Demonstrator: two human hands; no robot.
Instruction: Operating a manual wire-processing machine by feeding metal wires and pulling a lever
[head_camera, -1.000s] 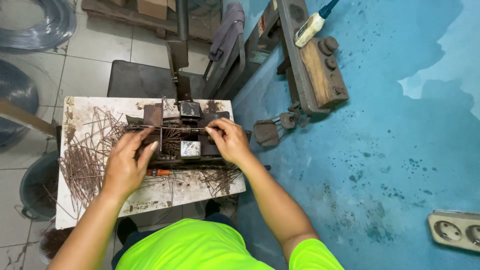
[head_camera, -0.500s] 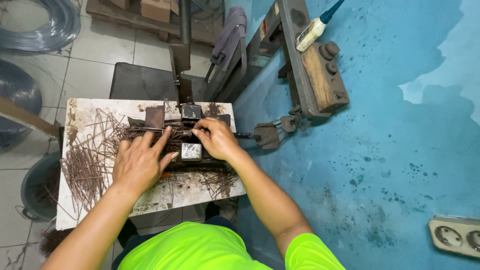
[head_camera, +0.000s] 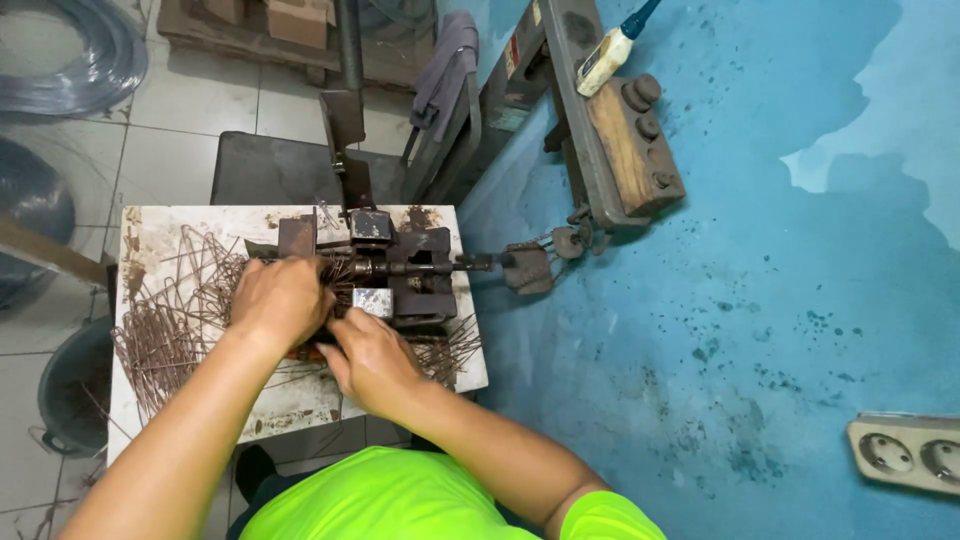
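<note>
- Two hands are working at a rusty metal jig (head_camera: 400, 275) on a worn white surface (head_camera: 285, 400).
- Left hand (head_camera: 280, 300) is lying palm down, fingers curled over a bundle of thin rusty wire rods (head_camera: 335, 270) at the jig's near-left edge.
- Right hand (head_camera: 368, 358) is sitting just beside and below it, fingers bent toward the jig; whether it is pinching anything cannot be told.
- More loose rods (head_camera: 160, 335) are lying heaped left of the left hand.
</note>
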